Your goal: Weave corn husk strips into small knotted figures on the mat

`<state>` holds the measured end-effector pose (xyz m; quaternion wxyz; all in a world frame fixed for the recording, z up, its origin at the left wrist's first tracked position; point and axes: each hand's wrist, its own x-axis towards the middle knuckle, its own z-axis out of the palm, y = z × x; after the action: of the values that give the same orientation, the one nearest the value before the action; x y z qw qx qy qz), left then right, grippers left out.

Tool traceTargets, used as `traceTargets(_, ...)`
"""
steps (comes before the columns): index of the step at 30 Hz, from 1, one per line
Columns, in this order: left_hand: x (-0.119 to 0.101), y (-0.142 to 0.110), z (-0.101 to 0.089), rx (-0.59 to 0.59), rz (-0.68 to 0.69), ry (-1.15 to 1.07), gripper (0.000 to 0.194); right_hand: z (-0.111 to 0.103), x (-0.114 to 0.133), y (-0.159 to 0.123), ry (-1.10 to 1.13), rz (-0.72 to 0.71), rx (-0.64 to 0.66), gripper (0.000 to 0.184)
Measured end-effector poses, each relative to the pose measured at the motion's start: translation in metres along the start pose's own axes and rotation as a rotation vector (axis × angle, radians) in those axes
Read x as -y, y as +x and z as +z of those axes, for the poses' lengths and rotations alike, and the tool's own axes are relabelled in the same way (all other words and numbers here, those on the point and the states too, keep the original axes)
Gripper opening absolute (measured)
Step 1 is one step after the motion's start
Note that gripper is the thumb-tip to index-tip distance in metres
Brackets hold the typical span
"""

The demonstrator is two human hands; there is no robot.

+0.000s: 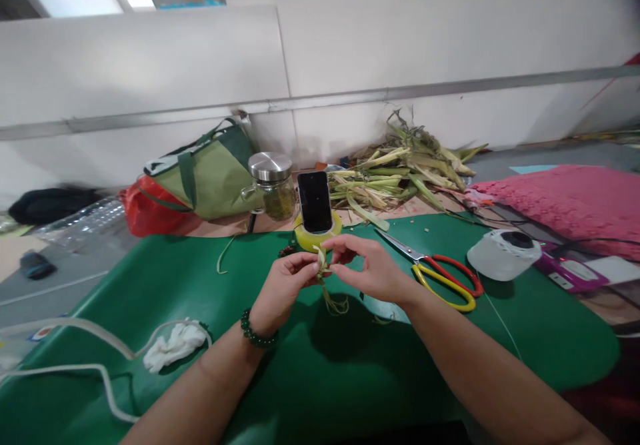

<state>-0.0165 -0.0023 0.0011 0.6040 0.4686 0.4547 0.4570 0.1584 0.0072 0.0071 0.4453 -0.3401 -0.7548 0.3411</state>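
Partly shaped: a small, pale-green piece of husk-like strips (321, 257) is held up between two hands

The piece is raised above the smooth, dark-green table covering (390, 392), just in front of a black-screened phone (315, 202). It is pinched between the thumb and fingers of the left hand (280, 288). Its other side is met by the fingertips of the right hand (375, 270), though whether it is gripped there cannot be told. By appearance, the strips are gathered into a narrow, twisted body with a pointed tip, while thin, curling strands (335, 305) are left loose below. The piece is therefore judged to be formed but untrimmed; any knot is hidden by the fingers.

Nearby, the long scissors with one red and one yellow handle (447, 282) are laid down with their metal blades slightly parted. Beyond them, dry, fibrous, green-and-straw-coloured husks (410, 165) are heaped unevenly against the pale wall (440, 38). The phone is propped on a rounded, glossy yellow base (317, 235), beside which a clear glass mug with a brushed-metal lid (277, 198) is placed.
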Motion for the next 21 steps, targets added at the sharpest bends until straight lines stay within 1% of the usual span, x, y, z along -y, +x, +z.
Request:
traceTargets(2,0.001,0.000,0.001,-0.004,0.010,-0.009,0.022,0.001,-0.001,0.000,0.008,0.009,0.012,0.033)
traceTargets(3,0.002,0.000,0.002,0.001,0.014,-0.018,0.022,0.002,-0.001,0.000,0.012,0.009,0.010,0.034)
traceTargets(5,0.003,0.000,0.003,0.011,0.027,-0.034,0.025,0.003,-0.003,0.001,0.013,0.004,0.009,0.031)
traceTargets(8,0.003,-0.002,0.006,0.027,0.049,0.007,0.027,0.005,-0.007,0.002,0.007,0.010,0.010,0.018)
traceTargets(9,0.002,-0.002,0.007,0.032,0.056,0.029,0.026,0.006,-0.008,0.002,0.006,0.023,0.001,0.016)
traceTargets(12,0.002,-0.003,0.008,0.045,0.057,0.065,0.026,0.009,-0.010,0.002,0.013,0.073,-0.052,0.021)
traceTargets(14,0.002,-0.003,0.008,0.050,0.055,0.078,0.026,0.010,-0.011,0.001,0.005,0.080,-0.097,0.023)
traceTargets(16,0.002,-0.002,0.008,0.063,0.067,0.103,0.025,0.010,-0.011,0.001,-0.038,0.050,-0.123,0.015)
traceTargets(18,0.002,-0.002,0.007,0.078,0.089,0.136,0.023,0.009,-0.011,0.000,-0.114,-0.015,-0.121,0.006)
traceTargets(19,0.001,-0.003,0.007,0.084,0.099,0.152,0.022,0.008,-0.011,0.000,-0.148,-0.049,-0.114,0.005)
traceTargets(21,0.000,-0.003,0.007,0.092,0.107,0.173,0.021,0.007,-0.011,0.000,-0.183,-0.098,-0.110,0.008)
